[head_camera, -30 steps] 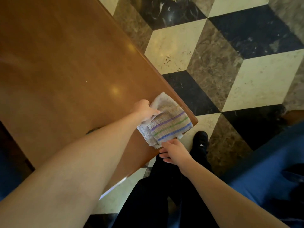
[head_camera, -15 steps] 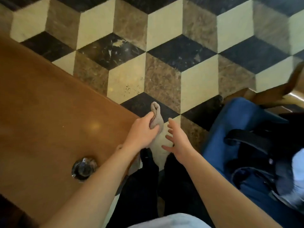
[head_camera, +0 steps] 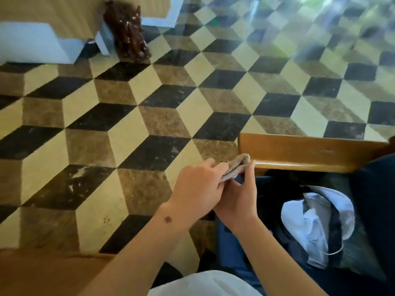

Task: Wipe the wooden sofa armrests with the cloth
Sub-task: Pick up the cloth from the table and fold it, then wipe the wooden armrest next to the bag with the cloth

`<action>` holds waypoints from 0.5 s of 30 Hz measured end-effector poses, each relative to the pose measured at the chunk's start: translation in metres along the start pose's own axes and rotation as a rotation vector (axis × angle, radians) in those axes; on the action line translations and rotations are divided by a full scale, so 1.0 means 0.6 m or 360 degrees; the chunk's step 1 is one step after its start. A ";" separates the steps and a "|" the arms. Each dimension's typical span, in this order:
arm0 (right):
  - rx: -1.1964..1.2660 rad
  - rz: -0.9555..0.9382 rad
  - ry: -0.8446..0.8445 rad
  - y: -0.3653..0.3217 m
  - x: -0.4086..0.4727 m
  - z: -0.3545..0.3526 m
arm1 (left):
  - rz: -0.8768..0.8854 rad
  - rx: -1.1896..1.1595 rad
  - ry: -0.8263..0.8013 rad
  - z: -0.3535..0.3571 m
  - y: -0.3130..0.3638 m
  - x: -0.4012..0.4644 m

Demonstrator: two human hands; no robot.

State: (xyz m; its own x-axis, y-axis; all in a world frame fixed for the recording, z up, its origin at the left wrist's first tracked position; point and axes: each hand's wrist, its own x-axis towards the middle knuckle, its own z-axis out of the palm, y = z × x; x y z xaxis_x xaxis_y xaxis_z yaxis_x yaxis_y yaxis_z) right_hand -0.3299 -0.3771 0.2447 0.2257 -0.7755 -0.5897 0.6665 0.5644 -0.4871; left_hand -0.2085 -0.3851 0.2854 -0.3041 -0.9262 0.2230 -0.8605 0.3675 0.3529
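1. The cloth (head_camera: pixel 235 166) is bunched into a folded wad, held clear of the floor just beside the near left end of the wooden armrest (head_camera: pixel 310 152). Its upper fold appears to reach the armrest's corner; whether it actually touches cannot be told.

2. The left hand (head_camera: pixel 198 189) is closed over the lower part of the cloth, fingers curled around it from the left.

3. The right hand (head_camera: pixel 237 199) lies partly under the left, its thumb and fingers pinching the cloth's right edge, one fingertip up against the armrest's rounded front lip.

4. The armrest runs to the right as a glossy plank. Below it sits the blue seat (head_camera: pixel 230 242), with dark clothing and a white garment (head_camera: pixel 316 221) piled on it (the pile is partly blurred).

5. Beyond lies the patterned tiled floor (head_camera: pixel 106 124), with a dark carved figure (head_camera: pixel 128 30) well apart by the far wall.

6. Judgement: wiping of this armrest has not visibly begun; the cloth is being readied at its end.

7. Risks: a tight wad would cover only a narrow strip and leave streaks. A loose two-handed pinch could let it slip to the floor. A long sweep rightward could snag the piled clothing.
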 end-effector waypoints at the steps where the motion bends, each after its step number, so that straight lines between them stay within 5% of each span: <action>1: -0.0020 -0.0139 -0.0001 -0.031 0.001 -0.008 | 0.0124 -0.0004 0.0032 0.009 0.020 0.026; 4: -0.0068 -0.0405 0.0064 -0.114 0.010 -0.019 | 0.0398 -0.0219 -0.0068 0.035 0.058 0.092; 6: -0.0062 -0.0484 0.0087 -0.150 0.026 -0.034 | 0.0296 -0.0605 -0.0278 0.043 0.048 0.131; 9: 0.0071 -0.0576 0.0165 -0.192 0.065 -0.057 | -0.0207 -0.1199 -0.0294 0.066 -0.005 0.222; 11: 0.0125 -0.0559 0.0246 -0.208 0.086 -0.058 | -0.0556 -0.1213 -0.0331 0.091 -0.050 0.283; 15: 0.0106 -0.0495 0.0339 -0.236 0.128 -0.036 | -0.1474 -0.1642 -0.1404 0.147 -0.138 0.411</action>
State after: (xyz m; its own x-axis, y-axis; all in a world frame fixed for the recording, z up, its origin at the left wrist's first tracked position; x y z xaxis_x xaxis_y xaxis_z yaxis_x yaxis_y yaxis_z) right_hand -0.4223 -0.5104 0.2546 -0.1426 -0.8266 -0.5445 0.7261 0.2865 -0.6251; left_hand -0.2485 -0.6516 0.2311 -0.3078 -0.4756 -0.8240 -0.3613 -0.7428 0.5637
